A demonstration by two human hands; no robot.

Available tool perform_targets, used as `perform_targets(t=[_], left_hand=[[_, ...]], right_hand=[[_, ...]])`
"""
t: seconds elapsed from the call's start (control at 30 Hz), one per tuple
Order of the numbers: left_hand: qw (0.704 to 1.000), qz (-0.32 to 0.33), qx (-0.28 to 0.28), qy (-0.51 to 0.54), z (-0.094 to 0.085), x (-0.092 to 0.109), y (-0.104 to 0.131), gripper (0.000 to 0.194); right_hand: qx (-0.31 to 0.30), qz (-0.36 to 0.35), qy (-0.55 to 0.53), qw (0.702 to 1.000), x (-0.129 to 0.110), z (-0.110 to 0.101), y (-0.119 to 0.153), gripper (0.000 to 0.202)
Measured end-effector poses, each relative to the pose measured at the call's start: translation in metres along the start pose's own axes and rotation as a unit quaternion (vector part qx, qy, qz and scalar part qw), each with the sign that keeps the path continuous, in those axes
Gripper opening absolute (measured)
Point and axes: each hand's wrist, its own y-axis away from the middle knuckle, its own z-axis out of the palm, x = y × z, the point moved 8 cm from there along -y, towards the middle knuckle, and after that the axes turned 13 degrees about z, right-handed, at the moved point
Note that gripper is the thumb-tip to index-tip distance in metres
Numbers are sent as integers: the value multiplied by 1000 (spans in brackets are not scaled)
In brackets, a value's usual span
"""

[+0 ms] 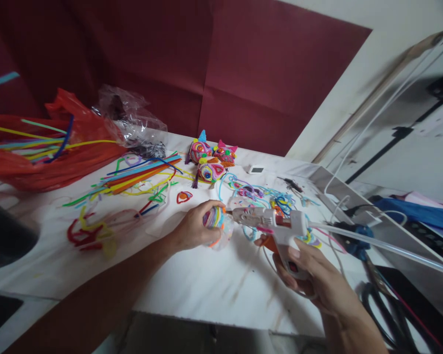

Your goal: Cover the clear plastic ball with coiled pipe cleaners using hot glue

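My left hand is closed around a small rounded craft piece wrapped in coloured pipe-cleaner strips, with a clear part showing at its right side. In my right hand is a white hot glue gun, gripped by its handle with fingers at the orange trigger. A long clear glue stick sticks out of its back. The gun's nozzle is at the right side of the craft piece; whether it touches cannot be made out. Behind them stand finished colourful figures with tassels.
Pipe cleaners lie in bundles at the left, beside a red plastic bag and a clear bag. Curled pipe cleaners spread behind the glue gun. Scissors lie at the right. A small white device sits at the back.
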Motion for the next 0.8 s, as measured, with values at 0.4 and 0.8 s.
perform_targets(t=[0.4, 0.8], left_hand=[[998, -36, -26, 50, 5, -3, 0, 62], [997, -44, -20, 64, 4, -4, 0, 60]], right_hand=[[-6, 7, -12, 1000, 3, 1, -1, 68], [-5, 10, -10, 1000, 1, 2, 1, 71]])
